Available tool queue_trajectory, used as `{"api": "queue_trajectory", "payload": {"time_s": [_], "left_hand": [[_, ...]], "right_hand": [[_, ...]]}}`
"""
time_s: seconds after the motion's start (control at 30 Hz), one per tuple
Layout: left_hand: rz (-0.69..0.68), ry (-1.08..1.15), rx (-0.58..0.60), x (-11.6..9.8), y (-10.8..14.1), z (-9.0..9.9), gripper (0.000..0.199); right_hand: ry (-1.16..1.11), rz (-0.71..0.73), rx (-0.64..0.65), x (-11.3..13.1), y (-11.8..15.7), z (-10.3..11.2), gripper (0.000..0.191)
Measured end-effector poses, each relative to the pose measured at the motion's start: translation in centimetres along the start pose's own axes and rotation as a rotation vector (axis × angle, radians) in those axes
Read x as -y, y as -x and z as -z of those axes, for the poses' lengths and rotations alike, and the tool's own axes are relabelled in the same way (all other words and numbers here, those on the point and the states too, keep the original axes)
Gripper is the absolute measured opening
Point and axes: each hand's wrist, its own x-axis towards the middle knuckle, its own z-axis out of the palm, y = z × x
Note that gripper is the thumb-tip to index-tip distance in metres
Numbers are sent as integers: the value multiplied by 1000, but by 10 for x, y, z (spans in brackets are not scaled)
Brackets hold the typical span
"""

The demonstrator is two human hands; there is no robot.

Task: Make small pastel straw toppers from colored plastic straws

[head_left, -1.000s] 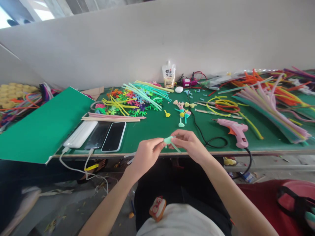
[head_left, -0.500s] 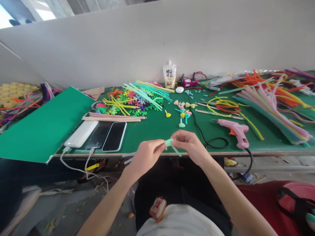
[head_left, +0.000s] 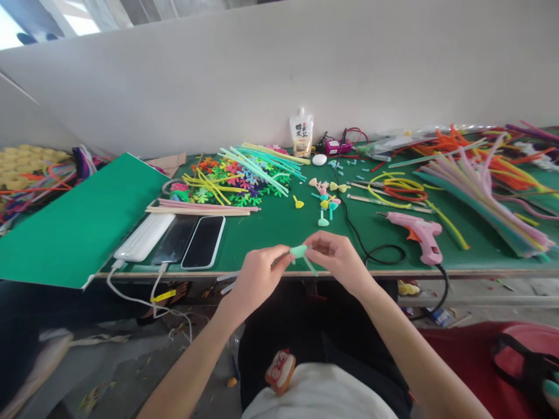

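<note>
A mint-green coiled pipe cleaner [head_left: 299, 251] is held between my two hands at the table's front edge, with a loose tail hanging down from it. My left hand [head_left: 261, 272] pinches its left end between thumb and fingers. At its right end, my right hand [head_left: 336, 259] has thumb and index finger closed on it. Small pastel pieces on short stems [head_left: 325, 201] lie beyond my hands, among them a mint one [head_left: 323, 219] and a yellow one [head_left: 298, 202].
On the green table [head_left: 271, 233] are two phones [head_left: 203, 243], a white power bank [head_left: 144, 237], a pink glue gun [head_left: 419, 233] with its cord, and bundled pipe cleaners [head_left: 484, 198]. A green board [head_left: 82, 221] overhangs the left edge. A white pouch [head_left: 301, 134] stands at the back.
The coiled piece has shifted very slightly left, and its hanging tail has swung a little to the left. Both hands keep their pinch almost unmoved.
</note>
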Motion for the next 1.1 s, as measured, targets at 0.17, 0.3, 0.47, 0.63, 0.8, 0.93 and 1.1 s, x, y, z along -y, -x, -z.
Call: {"api": "queue_trajectory", "payload": {"time_s": [0.17, 0.3, 0.47, 0.63, 0.8, 0.93, 1.1], "left_hand": [[-4, -13, 115, -2, 1, 2, 21], [-32, -84, 158, -5, 2, 3, 20], [-43, -76, 147, -7, 3, 2, 21], [-23, -41, 108, -9, 1, 1, 18], [43, -40, 114, -13, -4, 4, 16], [91, -79, 104, -17, -6, 5, 15], [56, 1, 102, -16, -6, 3, 17]], "right_hand": [[41, -11, -16, 2, 0, 0, 11], [47, -10, -12, 2, 0, 1, 10], [41, 15, -17, 1, -2, 3, 13], [55, 4, -9, 7, -1, 3, 13], [79, 19, -8, 8, -2, 3, 12], [127, 44, -24, 6, -3, 3, 11], [167, 79, -50, 6, -2, 4, 9]]}}
